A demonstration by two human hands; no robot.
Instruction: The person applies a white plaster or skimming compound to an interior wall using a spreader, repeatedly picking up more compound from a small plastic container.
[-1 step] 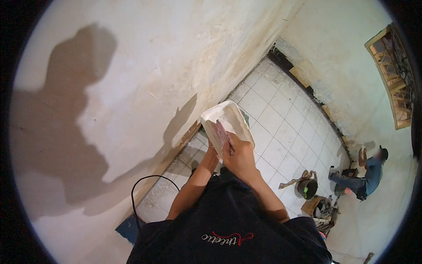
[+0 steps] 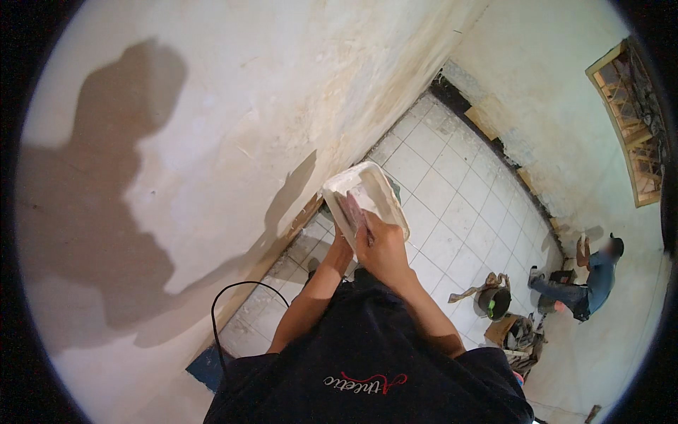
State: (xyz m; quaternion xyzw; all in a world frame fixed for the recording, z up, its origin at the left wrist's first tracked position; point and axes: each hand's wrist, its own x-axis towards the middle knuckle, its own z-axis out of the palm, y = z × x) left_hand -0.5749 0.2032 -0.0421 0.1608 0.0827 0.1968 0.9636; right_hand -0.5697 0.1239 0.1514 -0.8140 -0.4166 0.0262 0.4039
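Note:
A white rectangular tray (image 2: 385, 201) with white paste inside is held out in front of me. My left hand (image 2: 340, 240) grips it from beneath at the left side, its fingers mostly hidden by the tray. My right hand (image 2: 381, 244) is closed on a flat, pinkish, paste-smeared scraper (image 2: 354, 206), which lies over the tray’s left inner part. The plastered wall (image 2: 233, 106) rises close on my left, with my shadow on it.
White tiled floor (image 2: 452, 191) stretches ahead. At the right a person in blue (image 2: 599, 283) works low at the far wall, beside a dark bucket (image 2: 493, 302) with cloth and a pile of rags and cardboard (image 2: 515, 336). A barred window (image 2: 628, 127) is above. A black cable (image 2: 236, 286) loops at my left.
The scraper and my right hand have shifted very slightly within the tray; the rest looks the same.

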